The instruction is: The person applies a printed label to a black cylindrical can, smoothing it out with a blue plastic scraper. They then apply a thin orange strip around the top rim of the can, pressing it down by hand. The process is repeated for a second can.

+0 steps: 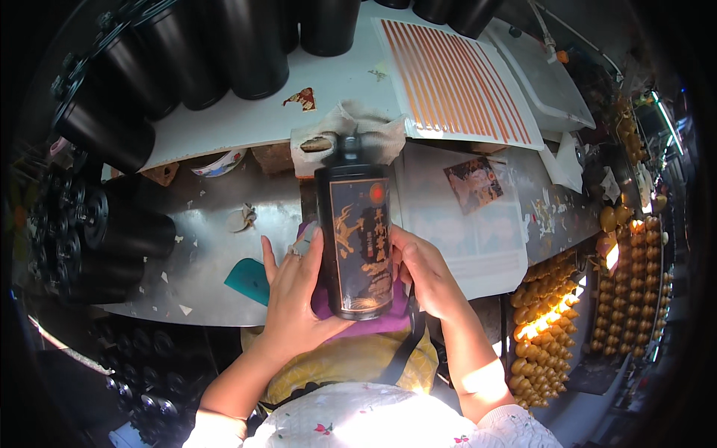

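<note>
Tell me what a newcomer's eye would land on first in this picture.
First comes the black bottle with its dark, gold-patterned label, lying at the centre on a purple cloth between the left hand and the right hand. Next, the rows of black bottles crowding the top and left of the table. Then the sheet of orange strips at upper right and the golden gourd-shaped pieces glowing at the right.
</note>
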The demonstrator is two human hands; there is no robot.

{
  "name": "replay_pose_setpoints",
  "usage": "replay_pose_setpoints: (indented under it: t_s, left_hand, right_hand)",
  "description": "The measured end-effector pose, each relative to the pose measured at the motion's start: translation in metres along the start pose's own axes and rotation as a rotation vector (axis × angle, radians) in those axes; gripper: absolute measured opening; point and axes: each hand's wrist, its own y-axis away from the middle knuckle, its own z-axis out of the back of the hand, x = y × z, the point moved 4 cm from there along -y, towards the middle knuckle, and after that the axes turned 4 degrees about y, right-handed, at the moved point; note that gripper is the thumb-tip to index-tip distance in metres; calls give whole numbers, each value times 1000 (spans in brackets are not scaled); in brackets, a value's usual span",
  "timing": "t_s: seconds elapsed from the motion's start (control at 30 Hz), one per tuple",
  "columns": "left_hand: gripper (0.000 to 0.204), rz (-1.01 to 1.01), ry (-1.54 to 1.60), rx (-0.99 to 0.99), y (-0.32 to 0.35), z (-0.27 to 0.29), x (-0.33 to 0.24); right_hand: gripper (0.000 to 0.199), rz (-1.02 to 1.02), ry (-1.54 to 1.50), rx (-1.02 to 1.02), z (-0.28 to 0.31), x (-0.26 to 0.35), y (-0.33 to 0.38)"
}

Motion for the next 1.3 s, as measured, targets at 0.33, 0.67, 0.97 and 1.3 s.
replay_pose_setpoints:
  t_s: [0.33,0.67,0.97,1.3]
  left_hand:
    - [120,-45,-4,55,-4,2,11]
    - [121,-49,43,126,1,-6,29]
    - [112,-2,156,131,11,-5,22]
    - [92,125,205,113,10,-13,25]
  right_hand:
    - [61,12,-175,-45,-6,-6,6]
    - [56,51,-296,-38,-8,-18,9]
    - [69,25,-221,-70,-7,-25,21]
    - [77,5,-195,-82,-5,-18,25]
